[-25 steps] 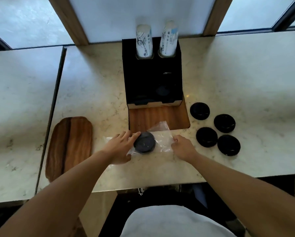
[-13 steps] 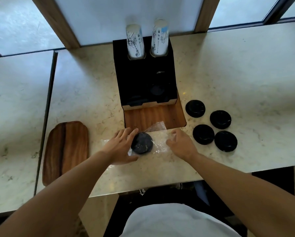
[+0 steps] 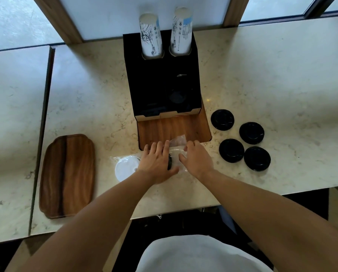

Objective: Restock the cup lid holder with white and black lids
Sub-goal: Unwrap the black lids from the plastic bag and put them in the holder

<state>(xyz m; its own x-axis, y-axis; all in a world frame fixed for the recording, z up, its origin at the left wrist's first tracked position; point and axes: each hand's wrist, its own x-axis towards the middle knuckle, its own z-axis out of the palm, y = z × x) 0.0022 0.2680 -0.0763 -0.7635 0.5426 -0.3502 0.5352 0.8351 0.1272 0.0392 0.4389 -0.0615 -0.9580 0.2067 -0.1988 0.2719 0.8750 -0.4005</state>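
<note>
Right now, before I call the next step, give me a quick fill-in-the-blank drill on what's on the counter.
1. The loose black lids lying on the counter right of the holder number ____.
2. The lid showing just left of the left hand is ____ in colour.
3. The paper cup stacks standing at the back of the holder number ____.
4. The wooden tray lies to the ____ of both hands.

Missing words: four; white; two; left

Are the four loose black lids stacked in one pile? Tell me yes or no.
No: the four black lids lie flat and separate on the counter, right of the lid holder.
</note>
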